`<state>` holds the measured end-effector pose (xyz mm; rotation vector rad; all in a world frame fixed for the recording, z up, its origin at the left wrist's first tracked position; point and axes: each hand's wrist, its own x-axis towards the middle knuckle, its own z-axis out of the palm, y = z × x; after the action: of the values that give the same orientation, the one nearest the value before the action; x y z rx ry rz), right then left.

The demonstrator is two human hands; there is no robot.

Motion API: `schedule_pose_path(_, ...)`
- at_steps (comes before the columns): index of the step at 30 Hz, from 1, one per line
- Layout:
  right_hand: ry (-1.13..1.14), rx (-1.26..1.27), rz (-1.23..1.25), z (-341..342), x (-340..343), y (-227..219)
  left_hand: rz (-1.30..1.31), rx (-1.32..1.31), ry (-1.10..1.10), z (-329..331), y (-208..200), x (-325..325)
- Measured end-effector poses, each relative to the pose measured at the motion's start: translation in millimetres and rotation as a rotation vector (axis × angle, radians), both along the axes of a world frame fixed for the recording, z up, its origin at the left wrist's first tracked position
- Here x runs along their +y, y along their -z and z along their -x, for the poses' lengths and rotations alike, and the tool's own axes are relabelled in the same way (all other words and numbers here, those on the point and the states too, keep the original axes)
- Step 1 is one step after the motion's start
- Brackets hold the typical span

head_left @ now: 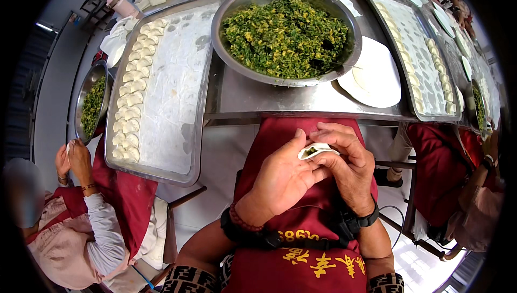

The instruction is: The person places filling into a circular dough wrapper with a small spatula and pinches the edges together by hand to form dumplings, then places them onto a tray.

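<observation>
In front of my red apron, both hands are closed around a half-folded dumpling. Its white wrapper gapes at the left end, where green filling shows. My left hand cradles it with the palm turned up and the thumb along its left side. From the right, my right hand pinches the wrapper's edge between thumb and fingers. Some fingertips are hidden behind the dumpling. Beyond my hands, a large steel bowl of chopped green and yellow filling stands on the metal table.
Left of the bowl lies a floured metal tray with a row of folded dumplings. Another dumpling tray lies right. White wrappers rest beside the bowl. Co-workers sit at both sides; the left one's hands are near a smaller bowl.
</observation>
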<state>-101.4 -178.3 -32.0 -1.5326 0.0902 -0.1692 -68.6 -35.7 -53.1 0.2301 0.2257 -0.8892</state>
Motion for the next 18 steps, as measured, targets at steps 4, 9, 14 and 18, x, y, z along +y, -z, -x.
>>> schedule_pose_path(4, -0.087, -0.180, 0.257, -3, -10, 8, -0.057, -0.081, 0.012, 0, -6, 0)
schedule_pose_path(9, -0.083, -0.203, 0.353, -3, -9, 3, -0.117, -0.233, 0.008, 2, -4, 4)
schedule_pose_path(14, 0.058, -0.023, -0.079, 0, 9, -7, -0.252, -0.323, 0.097, -3, -10, 6)
schedule_pose_path(18, -0.139, -0.242, 0.449, -4, -8, -2, 0.015, -0.182, 0.064, -8, -2, 8)
